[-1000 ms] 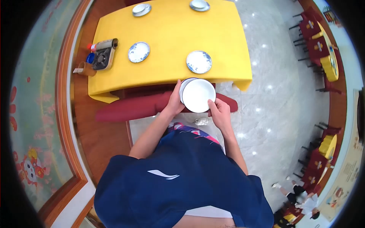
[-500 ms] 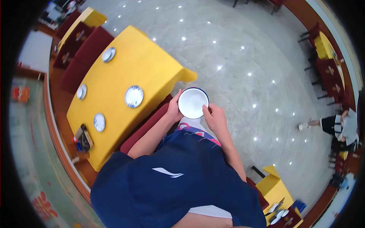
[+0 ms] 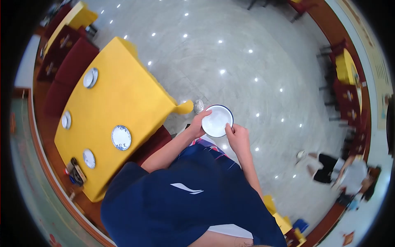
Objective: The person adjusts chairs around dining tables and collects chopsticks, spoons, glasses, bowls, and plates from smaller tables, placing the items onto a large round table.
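Observation:
In front of my body I hold a white bowl (image 3: 217, 122) with a dark blue rim, its inside facing up toward me. My left hand (image 3: 198, 124) grips its left side, with the thumb over the rim. My right hand (image 3: 238, 138) pinches the lower right rim between thumb and bent fingers. The bowl's underside is hidden. Left of my hands stands a table with a yellow cloth (image 3: 111, 96). It bears a blue-patterned plate (image 3: 121, 137), a second plate (image 3: 89, 158), and stacked dishes (image 3: 90, 78) near the far end.
Dark red bench seats (image 3: 68, 70) line the table's far side. A dark item (image 3: 77, 171) lies at its near corner. Another person (image 3: 337, 172) walks on the right across the grey floor (image 3: 263, 111). A yellow-covered table (image 3: 346, 70) and chairs stand along the right wall.
My view has shifted, and the table sits farther left and lower. The bowl stays in both hands, with my left thumb now over its rim. The other person has come nearer.

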Action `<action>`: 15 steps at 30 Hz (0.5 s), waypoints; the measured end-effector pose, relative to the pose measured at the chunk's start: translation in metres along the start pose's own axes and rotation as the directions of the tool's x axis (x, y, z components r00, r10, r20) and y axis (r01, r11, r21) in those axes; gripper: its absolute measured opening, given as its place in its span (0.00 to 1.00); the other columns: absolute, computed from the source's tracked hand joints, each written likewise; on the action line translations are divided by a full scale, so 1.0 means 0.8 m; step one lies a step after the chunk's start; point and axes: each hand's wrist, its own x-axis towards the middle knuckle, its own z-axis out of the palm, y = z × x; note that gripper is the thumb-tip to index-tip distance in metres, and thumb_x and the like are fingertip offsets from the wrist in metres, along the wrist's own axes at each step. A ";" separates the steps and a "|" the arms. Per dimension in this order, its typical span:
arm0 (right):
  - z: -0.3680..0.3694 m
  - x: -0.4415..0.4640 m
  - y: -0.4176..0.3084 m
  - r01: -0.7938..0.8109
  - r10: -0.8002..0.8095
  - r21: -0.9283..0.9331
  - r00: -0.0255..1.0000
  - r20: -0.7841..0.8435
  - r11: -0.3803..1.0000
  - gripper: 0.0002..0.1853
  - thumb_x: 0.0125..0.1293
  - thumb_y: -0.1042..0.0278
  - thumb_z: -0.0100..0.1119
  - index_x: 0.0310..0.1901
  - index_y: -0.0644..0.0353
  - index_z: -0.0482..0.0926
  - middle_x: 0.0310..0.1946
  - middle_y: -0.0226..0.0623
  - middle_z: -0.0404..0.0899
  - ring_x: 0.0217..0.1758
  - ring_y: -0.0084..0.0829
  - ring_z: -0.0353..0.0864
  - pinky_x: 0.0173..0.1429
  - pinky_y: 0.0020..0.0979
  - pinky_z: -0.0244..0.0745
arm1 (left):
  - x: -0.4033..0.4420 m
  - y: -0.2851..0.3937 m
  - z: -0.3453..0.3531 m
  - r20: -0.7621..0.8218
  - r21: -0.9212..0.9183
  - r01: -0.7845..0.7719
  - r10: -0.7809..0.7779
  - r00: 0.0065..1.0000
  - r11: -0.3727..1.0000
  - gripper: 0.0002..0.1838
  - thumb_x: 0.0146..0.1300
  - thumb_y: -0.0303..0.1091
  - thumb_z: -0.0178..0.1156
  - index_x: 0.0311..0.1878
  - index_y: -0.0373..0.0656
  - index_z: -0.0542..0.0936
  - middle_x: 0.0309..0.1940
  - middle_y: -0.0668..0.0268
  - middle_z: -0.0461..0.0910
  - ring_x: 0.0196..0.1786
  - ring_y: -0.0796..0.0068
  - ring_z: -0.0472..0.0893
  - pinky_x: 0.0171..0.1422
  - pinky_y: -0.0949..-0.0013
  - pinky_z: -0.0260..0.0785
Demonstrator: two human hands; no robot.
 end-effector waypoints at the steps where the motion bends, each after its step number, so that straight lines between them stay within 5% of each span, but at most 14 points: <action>1: -0.007 0.030 -0.015 0.032 -0.031 -0.023 0.999 0.045 0.999 0.21 0.65 0.57 0.58 0.22 0.68 0.74 0.14 0.50 0.72 0.18 0.50 0.73 0.25 0.43 0.66 | 0.018 0.020 0.002 -0.019 0.004 -0.030 0.030 0.999 1.000 0.24 0.67 0.42 0.51 0.63 0.42 0.68 0.55 0.55 0.76 0.58 0.60 0.77 0.64 0.57 0.70; 3: -0.019 0.087 -0.046 -0.002 0.019 -0.180 0.996 0.089 0.984 0.24 0.63 0.53 0.60 0.20 0.68 0.73 0.13 0.49 0.71 0.17 0.48 0.73 0.26 0.42 0.67 | 0.049 0.060 0.008 -0.048 -0.056 -0.082 0.080 0.996 0.995 0.24 0.66 0.41 0.51 0.63 0.43 0.67 0.54 0.56 0.76 0.57 0.60 0.78 0.63 0.58 0.71; 8: -0.019 0.232 -0.097 0.148 -0.123 -0.197 0.983 0.133 0.969 0.22 0.61 0.50 0.61 0.27 0.66 0.76 0.14 0.46 0.74 0.18 0.43 0.76 0.28 0.40 0.70 | 0.108 0.166 0.020 -0.065 -0.144 -0.162 0.154 0.986 0.976 0.27 0.64 0.38 0.53 0.66 0.43 0.65 0.56 0.58 0.74 0.59 0.63 0.76 0.63 0.60 0.70; 11: -0.007 0.292 -0.132 0.135 -0.131 0.007 0.947 0.292 0.991 0.18 0.64 0.59 0.56 0.45 0.68 0.74 0.15 0.43 0.75 0.18 0.33 0.78 0.27 0.36 0.72 | 0.125 0.205 0.015 -0.100 -0.188 -0.276 0.261 0.960 0.943 0.28 0.64 0.37 0.53 0.67 0.44 0.63 0.58 0.57 0.72 0.60 0.62 0.75 0.64 0.60 0.70; 15: 0.032 0.353 -0.186 0.137 -0.212 0.191 0.859 0.466 0.972 0.16 0.68 0.67 0.46 0.53 0.68 0.69 0.17 0.41 0.76 0.15 0.30 0.76 0.23 0.32 0.71 | 0.130 0.262 0.001 -0.168 -0.108 -0.478 0.457 0.873 0.872 0.27 0.63 0.37 0.54 0.66 0.44 0.65 0.58 0.57 0.72 0.61 0.63 0.74 0.64 0.60 0.69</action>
